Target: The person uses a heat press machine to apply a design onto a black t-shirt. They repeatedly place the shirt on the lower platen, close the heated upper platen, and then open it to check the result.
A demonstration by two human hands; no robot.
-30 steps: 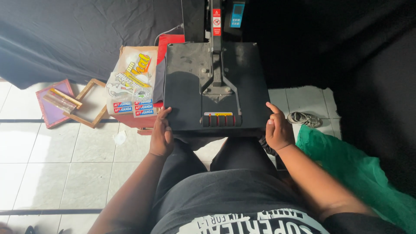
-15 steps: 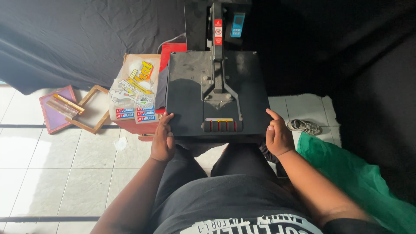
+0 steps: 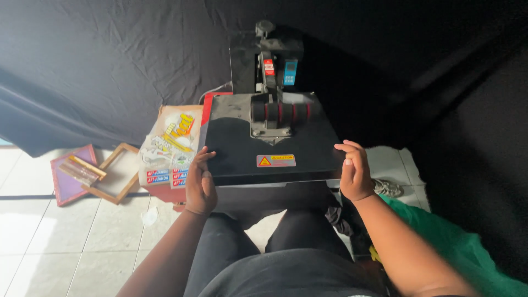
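The black heat press [image 3: 275, 140] stands on the floor [image 3: 55, 242] in front of the person's knees. The left hand [image 3: 200, 184] touches its left edge, fingers loosely spread. The right hand [image 3: 355, 171] rests at its right edge, open. A printed sheet [image 3: 168, 148] lies just beside the press.

A matt black metal press [image 3: 269, 146] was seen, with glossy plastic bags [image 3: 168, 146], bare wood frames [image 3: 113, 173] and green cloth [image 3: 467, 253].

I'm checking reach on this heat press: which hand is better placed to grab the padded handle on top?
Probably right. The right hand rests open on the top plate's edge, fingers toward the padded handle; the left hand sits lower, at the plate's corner.
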